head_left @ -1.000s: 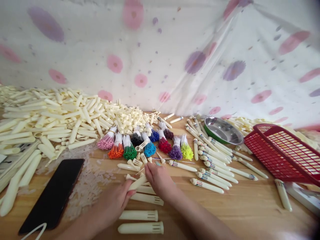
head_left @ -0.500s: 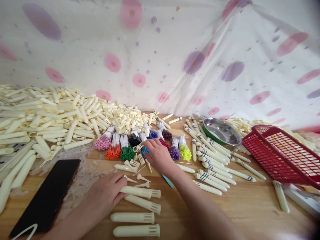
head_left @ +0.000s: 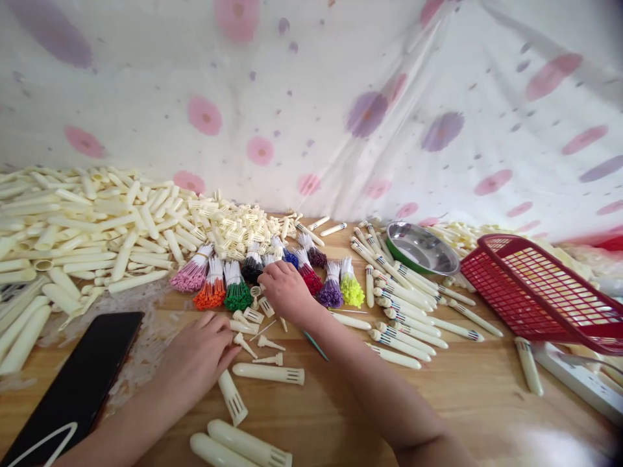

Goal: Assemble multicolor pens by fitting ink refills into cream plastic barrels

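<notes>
My left hand point(head_left: 207, 350) is low over the wooden table, fingers bent and thumb apart, with no object visible in it. By its thumb lies a slotted cream pen barrel point(head_left: 233, 399), tilted; another pen barrel point(head_left: 267, 373) lies to the right. Small cream pointed plugs point(head_left: 267, 360) and slotted cream pieces point(head_left: 253, 316) are just beyond its fingertips. My right hand point(head_left: 287, 292) reaches in among the bundles of coloured refills, fingers pinched downward; its fingertips hide what they grip. Closest to it are the green bundle point(head_left: 237, 292), black bundle point(head_left: 253, 264) and red bundle point(head_left: 309, 275).
Heaped cream barrels point(head_left: 97, 220) fill the back left. A black phone point(head_left: 78, 383) lies front left. Assembled multicolour pens point(head_left: 403, 311) are on the right, with a metal bowl point(head_left: 423, 250), a red basket point(head_left: 545, 292) and a white power strip point(head_left: 579, 379) beyond.
The view has shifted slightly. The row of barrels by my left hand is disarranged: one is turned, and two lie together nearer the front edge. My right hand remains at the refill bundles.
</notes>
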Demonstrator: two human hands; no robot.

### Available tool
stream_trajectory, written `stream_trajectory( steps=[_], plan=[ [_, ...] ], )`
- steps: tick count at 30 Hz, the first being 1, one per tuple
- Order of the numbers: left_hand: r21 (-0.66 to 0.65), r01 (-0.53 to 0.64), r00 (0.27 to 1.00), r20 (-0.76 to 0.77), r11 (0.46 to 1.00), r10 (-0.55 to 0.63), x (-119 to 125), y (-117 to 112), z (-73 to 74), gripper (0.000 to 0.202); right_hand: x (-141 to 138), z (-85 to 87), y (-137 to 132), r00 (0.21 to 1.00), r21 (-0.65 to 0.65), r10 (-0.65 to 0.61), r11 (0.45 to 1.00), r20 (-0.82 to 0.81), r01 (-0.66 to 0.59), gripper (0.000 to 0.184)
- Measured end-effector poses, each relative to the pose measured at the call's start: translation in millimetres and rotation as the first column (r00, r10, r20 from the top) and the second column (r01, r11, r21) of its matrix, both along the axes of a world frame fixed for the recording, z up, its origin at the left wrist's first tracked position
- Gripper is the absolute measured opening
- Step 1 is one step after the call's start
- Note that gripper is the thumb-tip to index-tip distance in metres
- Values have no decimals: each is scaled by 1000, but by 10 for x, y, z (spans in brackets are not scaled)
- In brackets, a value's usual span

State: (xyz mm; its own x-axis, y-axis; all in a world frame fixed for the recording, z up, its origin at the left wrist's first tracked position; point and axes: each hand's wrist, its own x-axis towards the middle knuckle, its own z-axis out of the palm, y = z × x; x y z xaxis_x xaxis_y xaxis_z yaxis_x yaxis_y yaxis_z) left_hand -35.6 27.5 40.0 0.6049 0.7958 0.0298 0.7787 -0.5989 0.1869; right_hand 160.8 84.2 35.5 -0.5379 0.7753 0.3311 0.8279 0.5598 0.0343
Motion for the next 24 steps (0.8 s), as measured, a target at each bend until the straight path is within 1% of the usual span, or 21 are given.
stream_trajectory(
  steps=[2,4,5,7,9,10,12,14,17,19,21,22,24],
  plan=[
    [43,-1,1000,25,999,0,8,24,-25,17,37,64,-77,988,-21,10,1000,-154,-13,10],
    [52,17,999,39,999,-19,20,56,-41,19,81,135,-212,935,-70,10,997,-356,-37,13],
    [39,33,999,38,999,-34,25,74,-44,22,102,165,-295,889,-109,-8,993,-458,-47,14],
    [-14,53,998,27,999,-52,34,110,-43,25,134,198,-468,772,-215,-82,974,-630,-72,19],
    [-77,44,999,23,996,-43,36,141,-37,25,151,188,-619,680,-286,-128,950,-722,-126,22],
    [-116,39,999,29,992,-36,35,153,-35,24,155,166,-676,653,-304,-133,940,-746,-156,23],
    [-206,34,998,57,978,-23,32,168,-36,22,158,101,-746,623,-322,-135,926,-770,-197,21],
    [-279,33,995,95,960,-7,29,167,-42,19,161,27,-764,604,-346,-160,916,-780,-204,18],
    [-292,15,990,137,956,27,16,132,-32,15,174,-41,-747,579,-378,-222,911,-785,-163,14],
    [-300,-31,983,166,953,85,-11,86,12,17,184,-38,-745,567,-376,-231,914,-791,-152,14],
    [-384,-76,965,204,920,165,-48,32,93,22,185,-8,-764,571,-350,-196,921,-797,-173,12],
    [-450,-75,953,230,890,197,-65,5,144,24,182,11,-780,577,-328,-165,925,-800,-190,11],
    [-575,-34,931,280,818,235,-82,-37,249,27,165,44,-816,587,-274,-98,936,-803,-219,9]
  ],
)
